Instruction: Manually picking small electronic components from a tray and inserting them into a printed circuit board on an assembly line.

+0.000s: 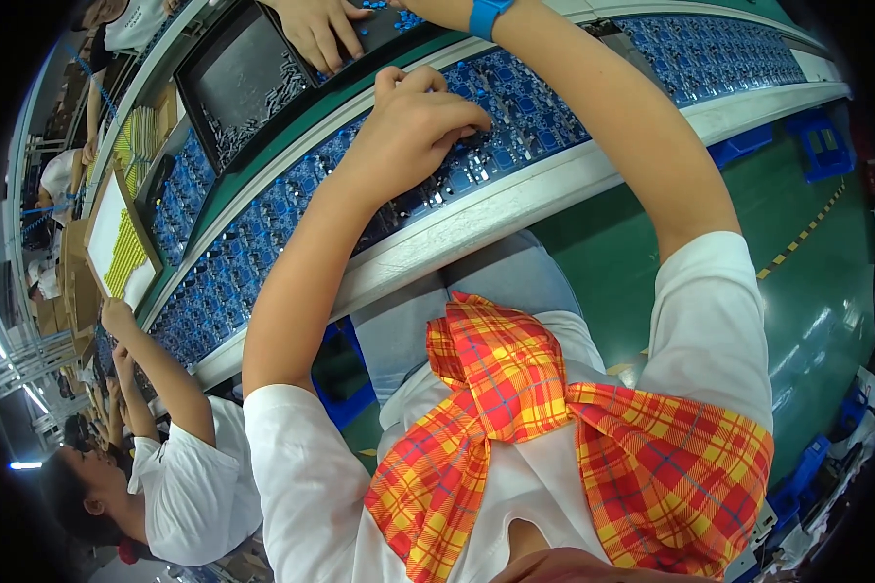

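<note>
My left hand (413, 126) is over a row of blue circuit boards (525, 102) on the line, its fingers curled and the thumb and forefinger pinched together close above a board. Whatever lies between the fingertips is too small to make out. My right hand (437, 10) reaches over the line to the far black tray (399, 44), which holds small blue parts (408, 19). Its fingers are cut off by the upper edge; a blue band (486, 15) circles the wrist. Another person's hand (316, 29) reaches into the tray from the far side.
A black tray (194, 83) of small grey parts stands beyond the line at left. Farther left is a white box (146, 267) with yellow parts. The line's pale rail (476, 209) runs before my lap. A co-worker (199, 476) sits at left; blue stools (822, 146) stand at right.
</note>
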`<control>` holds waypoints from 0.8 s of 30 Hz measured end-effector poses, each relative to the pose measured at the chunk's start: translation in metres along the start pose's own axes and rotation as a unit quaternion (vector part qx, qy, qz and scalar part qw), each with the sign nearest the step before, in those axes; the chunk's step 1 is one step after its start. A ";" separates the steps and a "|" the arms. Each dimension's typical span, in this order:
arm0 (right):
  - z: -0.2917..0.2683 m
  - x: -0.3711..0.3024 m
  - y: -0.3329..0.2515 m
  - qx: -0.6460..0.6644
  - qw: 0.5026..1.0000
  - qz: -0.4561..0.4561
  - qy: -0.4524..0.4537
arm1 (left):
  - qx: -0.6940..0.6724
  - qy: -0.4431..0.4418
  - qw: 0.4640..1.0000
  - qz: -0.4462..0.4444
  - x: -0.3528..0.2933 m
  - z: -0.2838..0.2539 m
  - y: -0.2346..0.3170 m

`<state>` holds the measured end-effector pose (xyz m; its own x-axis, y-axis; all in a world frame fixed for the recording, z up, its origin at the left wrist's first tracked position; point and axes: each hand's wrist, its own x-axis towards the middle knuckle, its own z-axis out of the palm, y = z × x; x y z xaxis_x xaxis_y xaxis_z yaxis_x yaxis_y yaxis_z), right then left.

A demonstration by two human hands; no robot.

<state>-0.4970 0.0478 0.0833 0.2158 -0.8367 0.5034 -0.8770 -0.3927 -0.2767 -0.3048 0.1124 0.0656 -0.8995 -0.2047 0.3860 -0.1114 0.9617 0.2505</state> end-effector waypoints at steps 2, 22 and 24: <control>-0.003 -0.003 -0.003 0.007 0.999 -0.020 0.029 | 0.009 -0.002 1.000 0.005 0.000 0.000 0.001; -0.059 -0.190 -0.058 0.174 0.951 0.232 0.103 | 0.217 0.182 0.903 -0.324 -0.097 -0.084 -0.079; -0.050 -0.201 -0.064 0.135 0.955 0.224 0.140 | 0.263 0.193 0.866 -0.380 -0.113 -0.091 -0.089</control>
<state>-0.5056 0.2600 0.0408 -0.3122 -0.8233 0.4739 -0.7032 -0.1351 -0.6980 -0.1545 0.0332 0.0803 -0.2850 -0.7634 0.5797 -0.8773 0.4514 0.1631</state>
